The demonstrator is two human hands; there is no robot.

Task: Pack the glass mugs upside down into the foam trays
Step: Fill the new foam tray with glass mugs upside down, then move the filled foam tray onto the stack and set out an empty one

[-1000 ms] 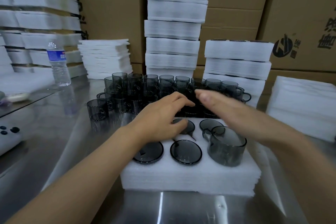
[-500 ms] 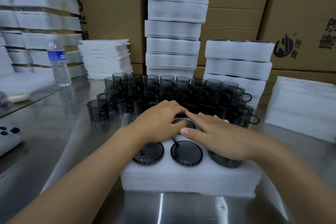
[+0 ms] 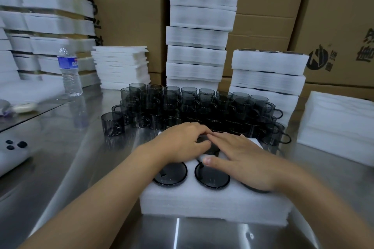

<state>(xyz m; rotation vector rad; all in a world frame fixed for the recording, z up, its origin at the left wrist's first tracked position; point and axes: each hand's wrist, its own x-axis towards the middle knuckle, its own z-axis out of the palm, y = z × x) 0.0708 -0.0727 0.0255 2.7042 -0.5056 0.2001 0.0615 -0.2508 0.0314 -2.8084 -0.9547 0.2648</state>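
At the bottom centre of the frame we have a white foam tray (image 3: 212,204) lying on the steel table (image 3: 70,168). Two smoked glass mugs sit upside down in its near row, their flat round bases up: one at the left (image 3: 170,174) and one in the middle (image 3: 212,177). Our right hand (image 3: 240,159) lies flat, palm down with fingers spread, over the tray's right half, covering another dark mug at the near right so only its edge shows. Our left hand (image 3: 182,143) rests curled, fingers bent together, on top of a mug in the far row; the fingertips of both hands meet over it.

Just beyond the tray, in the middle of the frame, stands a dense cluster of loose glass mugs (image 3: 202,107), upright and stacked in two layers, with one single mug (image 3: 112,123) set a little apart at its left.

Farther back, a water bottle (image 3: 69,70) stands at the left, a tall stack of foam trays (image 3: 200,36) rises at upper centre, a shorter stack (image 3: 267,75) is to its right, and cardboard boxes (image 3: 334,16) fill the background.
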